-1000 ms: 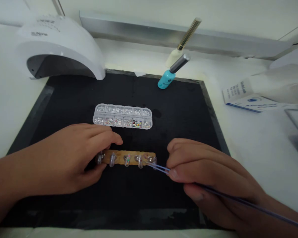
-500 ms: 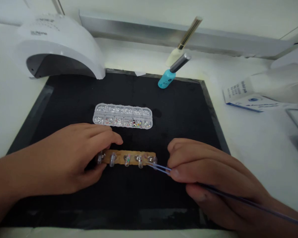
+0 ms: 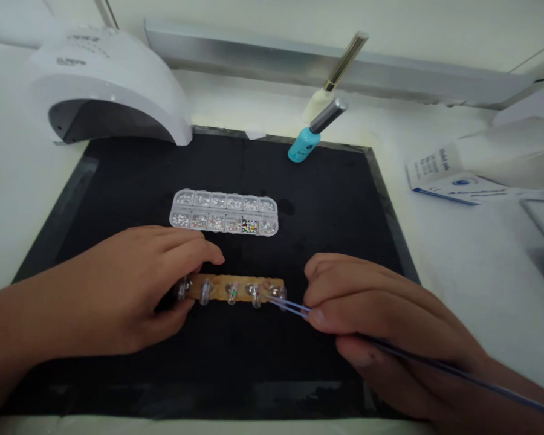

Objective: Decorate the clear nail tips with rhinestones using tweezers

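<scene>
A tan nail display stand (image 3: 220, 289) lies across the black mat, carrying several clear false nails on round metal mounts. My left hand (image 3: 131, 290) grips the stand's left end between thumb and fingers. One clear nail (image 3: 233, 293) near the middle bears small coloured stones. In my right hand (image 3: 381, 314) is a pair of thin bluish tweezers (image 3: 292, 308), pinched between thumb and fingers. Their tips reach the right part of the stand, close to the last two nails; whether they hold a stone is too small to tell.
Beyond the stand sits a clear rhinestone case (image 3: 224, 211) with several compartments. A turquoise bottle (image 3: 304, 144) and a cream bottle (image 3: 318, 104) stand at the back of the black mat (image 3: 236, 368). A white nail lamp (image 3: 118, 78) is back left, an alcohol pad box (image 3: 462, 175) right.
My right hand has shifted very slightly to the left with the tweezers. My left hand and the stand look unmoved.
</scene>
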Available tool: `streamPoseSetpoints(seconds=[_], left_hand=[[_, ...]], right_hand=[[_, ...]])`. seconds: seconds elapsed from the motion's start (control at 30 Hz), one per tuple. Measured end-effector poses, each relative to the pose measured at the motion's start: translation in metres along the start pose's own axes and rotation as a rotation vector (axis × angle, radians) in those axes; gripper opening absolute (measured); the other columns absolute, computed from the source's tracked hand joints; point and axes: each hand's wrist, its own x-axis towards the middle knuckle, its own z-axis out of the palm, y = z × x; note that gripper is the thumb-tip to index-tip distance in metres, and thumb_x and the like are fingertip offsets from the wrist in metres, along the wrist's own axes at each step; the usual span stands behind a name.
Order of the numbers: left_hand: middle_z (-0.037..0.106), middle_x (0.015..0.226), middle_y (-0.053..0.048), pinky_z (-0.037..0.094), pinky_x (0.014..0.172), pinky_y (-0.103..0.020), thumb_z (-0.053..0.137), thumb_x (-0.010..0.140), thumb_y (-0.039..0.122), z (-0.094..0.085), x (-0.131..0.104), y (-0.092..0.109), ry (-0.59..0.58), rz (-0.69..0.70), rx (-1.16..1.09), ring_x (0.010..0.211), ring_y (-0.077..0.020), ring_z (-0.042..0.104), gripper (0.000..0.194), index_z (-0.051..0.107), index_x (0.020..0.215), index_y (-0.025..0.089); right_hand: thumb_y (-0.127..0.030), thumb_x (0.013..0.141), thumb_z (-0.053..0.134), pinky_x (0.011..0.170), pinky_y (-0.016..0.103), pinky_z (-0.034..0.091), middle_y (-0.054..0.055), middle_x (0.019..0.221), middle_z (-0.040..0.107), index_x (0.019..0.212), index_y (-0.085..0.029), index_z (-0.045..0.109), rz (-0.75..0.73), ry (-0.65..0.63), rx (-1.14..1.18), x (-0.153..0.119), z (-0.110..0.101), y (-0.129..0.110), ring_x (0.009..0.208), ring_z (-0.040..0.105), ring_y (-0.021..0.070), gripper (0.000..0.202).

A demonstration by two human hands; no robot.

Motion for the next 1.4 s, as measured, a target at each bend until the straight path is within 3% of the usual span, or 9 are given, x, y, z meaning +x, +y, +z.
streamPoseSetpoints(seconds=[0.87,1.0,1.17,1.4], left_hand=[[0.065,0.097,-0.001,0.049,0.070,-0.031,0.050,0.085,0.016,0.000,-0.001,0.000,0.012,-0.001,0.011,0.081,-0.0168,0.064,0.032,0.051,0.117,0.023],[0.064,0.093,0.000,0.048,0.068,-0.029,0.052,0.083,0.015,-0.001,-0.002,0.000,-0.008,-0.007,-0.005,0.076,-0.0154,0.063,0.033,0.051,0.115,0.023],[0.065,0.099,-0.003,0.048,0.072,-0.031,0.054,0.081,0.015,-0.002,0.001,0.000,-0.013,-0.004,-0.004,0.085,-0.0184,0.065,0.036,0.049,0.117,0.022],[0.067,0.099,-0.002,0.050,0.076,-0.034,0.054,0.080,0.014,-0.006,0.002,0.004,-0.027,-0.027,-0.015,0.085,-0.0196,0.067,0.037,0.051,0.116,0.020]], right_hand=[[-0.020,0.097,0.051,0.089,0.034,0.057,0.007,0.090,0.070,0.104,-0.018,0.061,-0.028,-0.012,0.006,0.001,0.000,0.001,0.090,0.068,0.0173,0.012],[-0.022,0.098,0.049,0.077,0.036,0.056,0.007,0.086,0.066,0.108,-0.017,0.063,-0.035,0.075,0.221,0.002,0.003,0.009,0.080,0.065,0.0175,0.018],[-0.022,0.094,0.055,0.063,0.035,0.047,0.005,0.079,0.062,0.105,-0.018,0.068,0.051,0.269,0.501,0.003,0.008,0.025,0.066,0.058,0.0157,0.017],[-0.025,0.094,0.058,0.057,0.030,0.045,0.001,0.071,0.060,0.092,-0.018,0.069,0.134,0.416,0.585,0.011,0.004,0.032,0.058,0.055,0.0128,0.014]])
